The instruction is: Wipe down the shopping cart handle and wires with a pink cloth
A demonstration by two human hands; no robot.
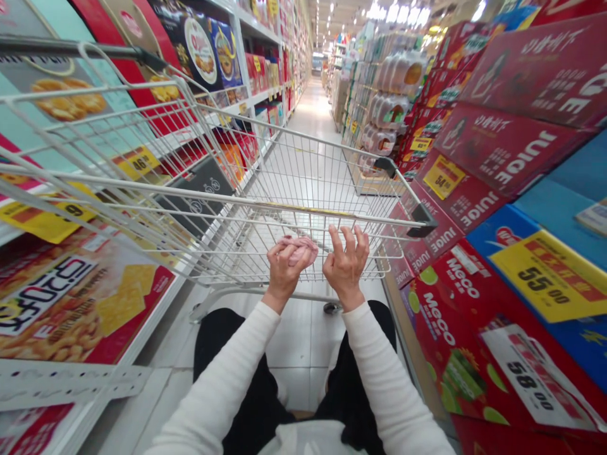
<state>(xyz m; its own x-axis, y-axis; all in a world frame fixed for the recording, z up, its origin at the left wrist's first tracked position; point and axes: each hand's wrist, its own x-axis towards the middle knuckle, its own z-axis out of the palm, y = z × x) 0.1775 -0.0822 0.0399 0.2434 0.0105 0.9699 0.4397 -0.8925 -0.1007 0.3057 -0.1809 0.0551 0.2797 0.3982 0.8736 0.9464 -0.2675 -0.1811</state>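
My left hand [283,273] is closed around a crumpled pink cloth [301,249], which bunches up between thumb and fingers. Beside it, my right hand [347,265] has its fingers bent but apart, with nothing visible in them. Both hands are in front of the wire side of a metal shopping cart [227,198], below its top rail. Whether the right fingertips touch the wires I cannot tell. Dark grey plastic caps sit at the cart's corners, and a dark grey panel [199,194] shows through the wires on the left.
Shelves of boxed snacks [66,297] line the left side. Stacked red drink cartons [502,142] with yellow price tags [552,275] stand close on the right. Shrink-wrapped bottle packs [391,104] are farther along. The tiled aisle [315,107] runs ahead beyond the cart.
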